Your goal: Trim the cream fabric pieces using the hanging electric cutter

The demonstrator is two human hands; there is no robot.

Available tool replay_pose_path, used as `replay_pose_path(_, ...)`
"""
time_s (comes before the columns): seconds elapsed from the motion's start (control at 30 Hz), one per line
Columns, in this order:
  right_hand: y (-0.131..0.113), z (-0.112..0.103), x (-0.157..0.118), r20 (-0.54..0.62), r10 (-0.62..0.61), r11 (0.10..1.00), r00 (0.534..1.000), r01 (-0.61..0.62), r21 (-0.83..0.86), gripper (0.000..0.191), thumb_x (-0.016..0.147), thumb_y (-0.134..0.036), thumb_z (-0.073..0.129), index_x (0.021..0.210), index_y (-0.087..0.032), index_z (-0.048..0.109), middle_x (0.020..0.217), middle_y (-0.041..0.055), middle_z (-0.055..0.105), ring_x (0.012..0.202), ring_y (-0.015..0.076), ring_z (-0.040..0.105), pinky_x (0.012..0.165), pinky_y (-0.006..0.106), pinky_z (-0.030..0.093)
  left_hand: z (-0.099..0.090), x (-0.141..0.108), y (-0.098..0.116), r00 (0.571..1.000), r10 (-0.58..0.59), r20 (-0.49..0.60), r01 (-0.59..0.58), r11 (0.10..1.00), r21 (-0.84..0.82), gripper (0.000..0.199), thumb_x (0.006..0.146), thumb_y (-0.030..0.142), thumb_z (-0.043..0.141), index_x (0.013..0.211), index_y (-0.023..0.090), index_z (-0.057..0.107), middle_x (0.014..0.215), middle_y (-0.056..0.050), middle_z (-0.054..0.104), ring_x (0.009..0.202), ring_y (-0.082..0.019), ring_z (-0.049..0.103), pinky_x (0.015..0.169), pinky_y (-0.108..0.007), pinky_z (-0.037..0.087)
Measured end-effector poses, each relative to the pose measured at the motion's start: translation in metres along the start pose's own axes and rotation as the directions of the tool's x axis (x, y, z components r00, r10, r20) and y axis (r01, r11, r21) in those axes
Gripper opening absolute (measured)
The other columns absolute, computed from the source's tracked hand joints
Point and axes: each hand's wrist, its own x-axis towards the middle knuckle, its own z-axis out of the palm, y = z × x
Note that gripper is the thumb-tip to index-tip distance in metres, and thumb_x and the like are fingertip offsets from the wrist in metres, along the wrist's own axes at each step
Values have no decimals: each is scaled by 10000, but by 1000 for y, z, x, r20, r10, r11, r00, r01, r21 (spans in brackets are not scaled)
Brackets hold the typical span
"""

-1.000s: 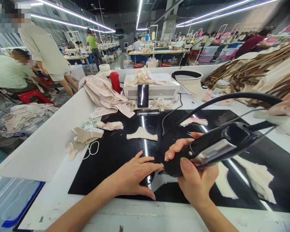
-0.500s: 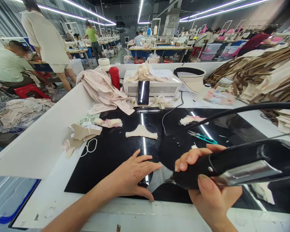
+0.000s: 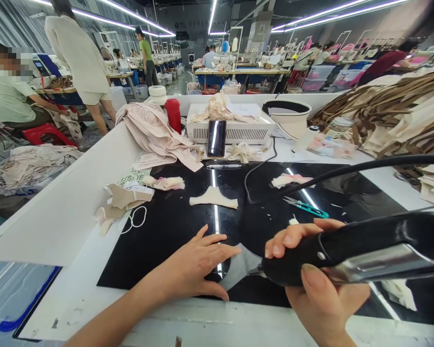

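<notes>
One black corded handheld tool [image 3: 371, 233] is clasped by the right hand [image 3: 327, 291] near the worktop's front edge [image 3: 253, 319]; the left hand [image 3: 195, 264], fingers spread, touches thin grey sheeting [image 3: 240, 269].

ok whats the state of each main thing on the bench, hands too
Bare left hand: open, fingers spread
Bare right hand: closed around the tool
Black handheld tool with silver lever: held, on or off unclear
Translucent grey sheet piece: lying near the left fingertips
Teal-handled metal snips: lying, blades slightly apart
Dark rectangular phone: propped up, screen dark
Red cylindrical bottle: standing
Cream fabric cutout: lying loose
</notes>
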Motion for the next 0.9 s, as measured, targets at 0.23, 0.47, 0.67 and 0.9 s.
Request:
replay_pose_path(0.23,-3,9,7,-39,-6,1000,999,6,1,419,839,-362,810,1194,-289,598,843,-10,585,670,170,588,571,333,545,3,1,-1,999,22,-42,-24,999,-39,772,868,440,803,1520,282,421,1500,-91,578,1509,-355,366,1245,-678,112)
replay_pose_path(0.47,2,23,7,9,-21,998,1000,20,58,382,876,-324,776,1212,-304,596,872,-16,589,685,168,607,608,342,555,9,-7,7,997,22,-75,-25,999,-41,803,843,473,816,1522,286,430,1471,-90,602,1483,-355,407,1245,-656,134)
replay_pose_path(0.67,8,24,3,24,-10,997,1000,8,72,401,877,-318,773,1229,-306,582,883,-17,590,698,168,608,621,347,544,14,-8,6,995,28,-98,-31,999,-38,827,832,545,803,1524,291,429,1466,-98,600,1480,-359,409,1249,-645,121)
replay_pose_path(0.9,13,24,1,40,-15,998,999,13,68,385,889,-301,756,1230,-301,577,892,-14,579,705,165,581,631,347,522,17,-10,2,994,48,-99,-50,998,-23,844,839,594,775,1537,290,410,1471,-93,595,1489,-356,393,1249,-654,122)
